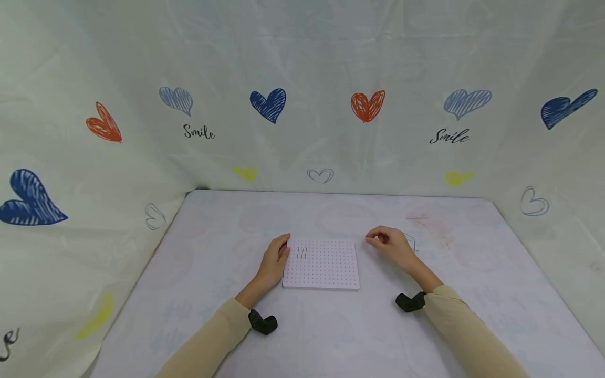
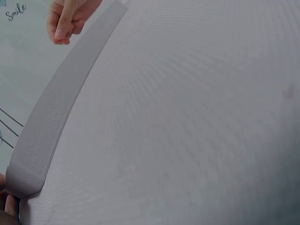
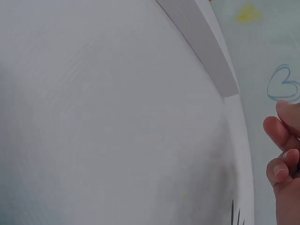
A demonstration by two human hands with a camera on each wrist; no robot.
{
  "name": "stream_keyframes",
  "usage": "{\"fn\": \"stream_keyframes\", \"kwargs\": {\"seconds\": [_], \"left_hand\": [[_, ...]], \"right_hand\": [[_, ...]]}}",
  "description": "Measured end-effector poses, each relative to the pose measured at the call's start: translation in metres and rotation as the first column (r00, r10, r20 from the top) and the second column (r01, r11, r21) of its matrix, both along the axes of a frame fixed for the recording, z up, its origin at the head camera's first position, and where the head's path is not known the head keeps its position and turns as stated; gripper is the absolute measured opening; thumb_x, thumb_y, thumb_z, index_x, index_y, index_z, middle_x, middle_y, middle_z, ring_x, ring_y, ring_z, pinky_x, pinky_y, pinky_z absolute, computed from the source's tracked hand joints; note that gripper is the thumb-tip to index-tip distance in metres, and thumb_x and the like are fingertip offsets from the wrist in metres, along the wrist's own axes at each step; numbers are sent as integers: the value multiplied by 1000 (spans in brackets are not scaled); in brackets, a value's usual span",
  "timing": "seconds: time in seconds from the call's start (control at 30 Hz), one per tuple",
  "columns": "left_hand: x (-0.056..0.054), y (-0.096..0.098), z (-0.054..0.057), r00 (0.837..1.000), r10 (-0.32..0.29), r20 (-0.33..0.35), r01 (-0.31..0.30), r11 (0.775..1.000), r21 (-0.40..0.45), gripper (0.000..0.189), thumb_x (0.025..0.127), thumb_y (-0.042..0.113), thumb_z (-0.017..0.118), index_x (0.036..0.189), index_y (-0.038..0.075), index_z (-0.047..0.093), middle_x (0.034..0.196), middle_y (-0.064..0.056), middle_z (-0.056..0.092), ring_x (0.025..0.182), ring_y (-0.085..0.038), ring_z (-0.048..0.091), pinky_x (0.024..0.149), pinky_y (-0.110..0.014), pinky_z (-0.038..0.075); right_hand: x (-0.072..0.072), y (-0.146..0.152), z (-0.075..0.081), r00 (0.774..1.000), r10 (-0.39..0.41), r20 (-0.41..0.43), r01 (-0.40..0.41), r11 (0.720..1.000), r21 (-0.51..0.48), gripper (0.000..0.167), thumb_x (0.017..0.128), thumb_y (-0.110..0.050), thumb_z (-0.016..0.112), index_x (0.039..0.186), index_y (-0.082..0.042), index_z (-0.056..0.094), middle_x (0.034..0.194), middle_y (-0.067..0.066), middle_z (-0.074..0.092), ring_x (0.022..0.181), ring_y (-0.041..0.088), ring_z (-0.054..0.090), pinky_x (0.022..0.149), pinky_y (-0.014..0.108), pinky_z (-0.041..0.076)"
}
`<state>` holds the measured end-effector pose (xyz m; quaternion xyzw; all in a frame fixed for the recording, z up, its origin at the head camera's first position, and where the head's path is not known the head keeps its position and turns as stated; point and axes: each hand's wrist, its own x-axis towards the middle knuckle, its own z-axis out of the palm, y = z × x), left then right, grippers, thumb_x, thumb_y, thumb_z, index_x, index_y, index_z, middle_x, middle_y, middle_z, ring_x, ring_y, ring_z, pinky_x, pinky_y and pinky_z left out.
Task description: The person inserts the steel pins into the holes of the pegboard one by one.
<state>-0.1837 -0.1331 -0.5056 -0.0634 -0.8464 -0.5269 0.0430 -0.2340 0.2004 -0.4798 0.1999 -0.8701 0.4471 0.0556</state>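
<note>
A white board (image 1: 323,273) with rows of small holes lies on the table, and three thin dark pins (image 1: 301,253) stand near its far left corner. My left hand (image 1: 273,262) grips the board's left edge by that corner; its fingertips (image 2: 11,206) show at the corner in the left wrist view. Off the board's right side hovers my right hand (image 1: 389,245), fingers bent, thumb and index tips close together. I cannot tell whether something thin is between them. In the right wrist view the right fingers (image 3: 281,171) curl in toward the palm.
Just beyond my right hand is a small dark-lined thing (image 1: 412,242), partly hidden by the hand. Several thin dark pins (image 3: 232,213) stick up at the bottom of the right wrist view. A pale curtain (image 1: 302,63) with printed hearts encloses the white table (image 1: 331,336).
</note>
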Motion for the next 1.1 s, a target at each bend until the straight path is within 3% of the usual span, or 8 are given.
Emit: {"fn": "stream_keyframes", "kwargs": {"seconds": [0.33, 0.77, 1.1], "left_hand": [[-1, -1, 0, 1000, 2, -4, -2, 1000, -7, 42, 103, -2, 46, 145, -8, 41, 148, -24, 42, 140, -35, 39, 114, -41, 36], [-1, -1, -2, 1000, -5, 2, 5, 1000, -11, 43, 104, -1, 45, 146, -8, 41, 148, -24, 42, 140, -34, 38, 115, -42, 36], [1, -1, 0, 1000, -7, -9, 7, 1000, -11, 42, 104, -1, 45, 145, -8, 41, 147, -24, 42, 140, -35, 39, 114, -43, 36]], "right_hand": [[-1, 28, -3, 999, -41, 9, 41, 999, -5, 8, 89, -7, 75, 95, -2, 74, 64, -1, 50, 59, 7, 41, 50, 19, 35], [9, 54, -13, 994, -107, 24, 106, 993, 59, 10, 88, -9, 77, 94, -2, 75, 70, 1, 57, 63, 10, 39, 53, 22, 33], [10, 62, -18, 995, -92, -36, 94, 994, 53, 7, 87, -4, 76, 93, -1, 75, 66, 0, 39, 63, 9, 32, 52, 26, 25]]}}
